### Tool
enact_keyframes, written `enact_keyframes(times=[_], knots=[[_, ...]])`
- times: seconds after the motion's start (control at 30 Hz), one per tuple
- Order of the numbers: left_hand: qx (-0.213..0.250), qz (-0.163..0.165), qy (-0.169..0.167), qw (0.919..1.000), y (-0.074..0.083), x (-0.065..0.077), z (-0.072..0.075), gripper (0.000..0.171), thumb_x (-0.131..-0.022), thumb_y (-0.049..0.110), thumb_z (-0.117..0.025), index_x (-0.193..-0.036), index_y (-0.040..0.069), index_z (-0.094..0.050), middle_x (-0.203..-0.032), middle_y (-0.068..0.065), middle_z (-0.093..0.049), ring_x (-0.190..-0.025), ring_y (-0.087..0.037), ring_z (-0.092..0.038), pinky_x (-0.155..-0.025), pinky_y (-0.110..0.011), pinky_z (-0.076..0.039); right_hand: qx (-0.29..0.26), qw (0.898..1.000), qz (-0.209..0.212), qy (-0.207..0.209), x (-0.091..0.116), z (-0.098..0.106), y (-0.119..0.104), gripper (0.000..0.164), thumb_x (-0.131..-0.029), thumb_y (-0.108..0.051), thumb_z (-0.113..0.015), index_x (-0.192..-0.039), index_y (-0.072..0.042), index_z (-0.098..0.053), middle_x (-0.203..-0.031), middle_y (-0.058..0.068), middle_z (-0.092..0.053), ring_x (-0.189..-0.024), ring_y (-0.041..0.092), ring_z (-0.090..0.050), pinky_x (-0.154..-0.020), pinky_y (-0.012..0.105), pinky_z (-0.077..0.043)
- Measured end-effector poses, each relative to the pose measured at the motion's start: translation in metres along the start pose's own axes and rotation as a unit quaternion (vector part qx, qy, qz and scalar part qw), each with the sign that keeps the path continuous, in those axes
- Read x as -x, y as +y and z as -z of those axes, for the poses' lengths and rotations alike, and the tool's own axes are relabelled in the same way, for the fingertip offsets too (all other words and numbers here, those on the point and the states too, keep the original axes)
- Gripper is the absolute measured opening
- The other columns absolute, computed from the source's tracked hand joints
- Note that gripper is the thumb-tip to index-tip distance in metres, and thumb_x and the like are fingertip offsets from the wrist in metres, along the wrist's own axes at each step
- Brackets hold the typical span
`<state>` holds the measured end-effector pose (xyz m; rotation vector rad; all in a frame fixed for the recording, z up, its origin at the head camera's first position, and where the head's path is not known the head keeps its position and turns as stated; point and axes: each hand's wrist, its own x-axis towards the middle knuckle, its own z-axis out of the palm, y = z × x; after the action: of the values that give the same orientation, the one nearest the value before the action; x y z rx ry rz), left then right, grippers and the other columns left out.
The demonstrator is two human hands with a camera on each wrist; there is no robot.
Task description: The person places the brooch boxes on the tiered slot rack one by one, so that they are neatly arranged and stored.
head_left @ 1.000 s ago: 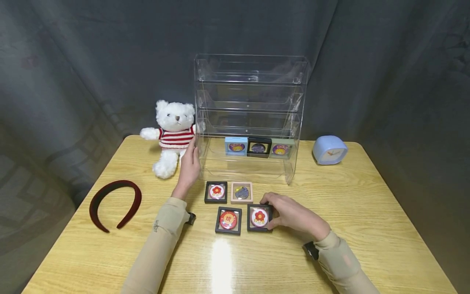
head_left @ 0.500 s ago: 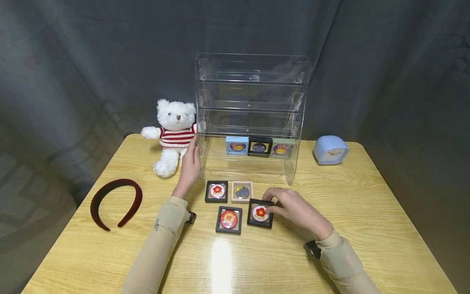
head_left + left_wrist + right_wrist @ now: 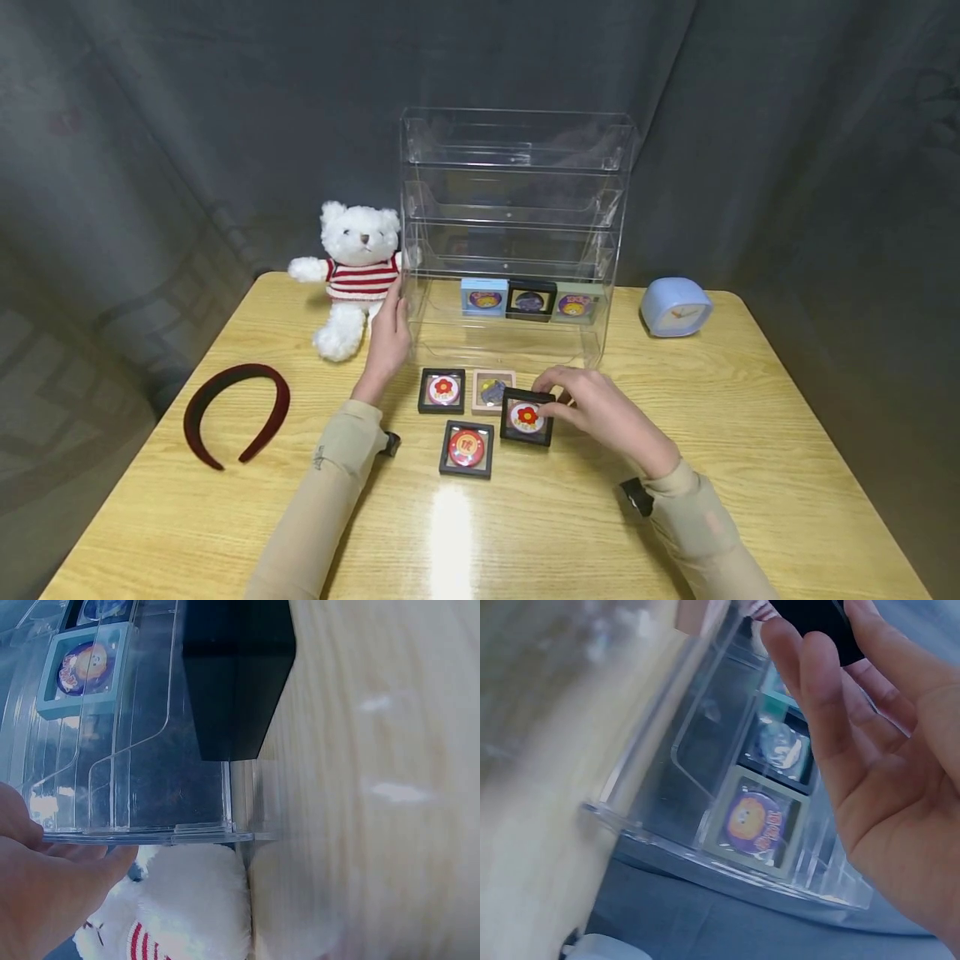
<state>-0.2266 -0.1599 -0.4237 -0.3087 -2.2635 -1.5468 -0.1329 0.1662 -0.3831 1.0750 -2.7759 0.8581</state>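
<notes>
A clear tiered display rack stands on the wooden table. My left hand rests against its left side, fingers extended along the panel. My right hand pinches a black square display frame with a red flower badge inside, tilted up and overlapping the pink frame in the head view. Beside that lies another black flower-badge frame; nearer is a black frame with a red round badge. On the lowest tier stand light blue, black and pale green frames.
A white teddy bear in a striped sweater sits close to the rack's left side. The dark red headband lies at the table's left. To the right of the rack stands a blue clock. Dark curtains hang behind.
My right hand has lifted the black flower-badge frame off the table, moved it toward the rack and tilted it upward. The left hand stays at the rack's side.
</notes>
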Motion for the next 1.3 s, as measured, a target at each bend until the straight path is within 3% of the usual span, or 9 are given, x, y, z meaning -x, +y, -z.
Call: enact_keyframes(times=[0.23, 0.8, 1.13, 1.3], knots=[[-0.004, 0.003, 0.001, 1.0000, 0.001, 0.004, 0.001, 0.051, -0.115, 0.000, -0.033, -0.165, -0.005, -0.030, -0.166, -0.025, -0.038, -0.144, -0.048, -0.048, -0.124, -0.051, -0.039, -0.017, 0.999, 0.015, 0.038, -0.016, 0.013, -0.004, 0.024, -0.092, -0.008, -0.084, -0.113, 0.001, -0.078, -0.111, 0.014, -0.079, -0.082, 0.021, -0.075, -0.074, 0.042, -0.067], [0.002, -0.017, 0.008, 0.9998, -0.001, 0.002, -0.001, 0.050, -0.115, -0.001, -0.033, -0.164, -0.007, -0.031, -0.166, -0.025, -0.038, -0.144, -0.047, -0.048, -0.124, -0.050, -0.040, -0.026, 0.989, 0.025, 0.144, -0.061, 0.024, -0.019, 0.024, -0.092, -0.009, -0.084, -0.115, -0.004, -0.080, -0.110, 0.010, -0.080, -0.083, 0.023, -0.077, -0.072, 0.036, -0.066], [0.005, -0.018, 0.006, 0.9998, -0.002, 0.002, 0.000, 0.050, -0.115, -0.001, -0.033, -0.164, -0.007, -0.030, -0.166, -0.026, -0.037, -0.144, -0.048, -0.047, -0.125, -0.050, -0.038, -0.024, 0.987, 0.022, 0.158, -0.093, 0.032, -0.035, 0.023, -0.094, -0.014, -0.084, -0.115, -0.005, -0.080, -0.109, 0.008, -0.079, -0.080, 0.019, -0.073, -0.069, 0.036, -0.061], [0.019, -0.020, -0.002, 0.9996, -0.003, 0.000, -0.001, 0.051, -0.115, -0.002, -0.031, -0.165, -0.007, -0.029, -0.167, -0.025, -0.035, -0.152, -0.042, -0.038, -0.126, -0.047, -0.036, -0.027, 0.985, 0.026, 0.170, -0.108, 0.035, -0.040, 0.022, -0.096, -0.011, -0.081, -0.116, -0.002, -0.078, -0.111, 0.011, -0.078, -0.084, 0.024, -0.075, -0.072, 0.037, -0.064]])
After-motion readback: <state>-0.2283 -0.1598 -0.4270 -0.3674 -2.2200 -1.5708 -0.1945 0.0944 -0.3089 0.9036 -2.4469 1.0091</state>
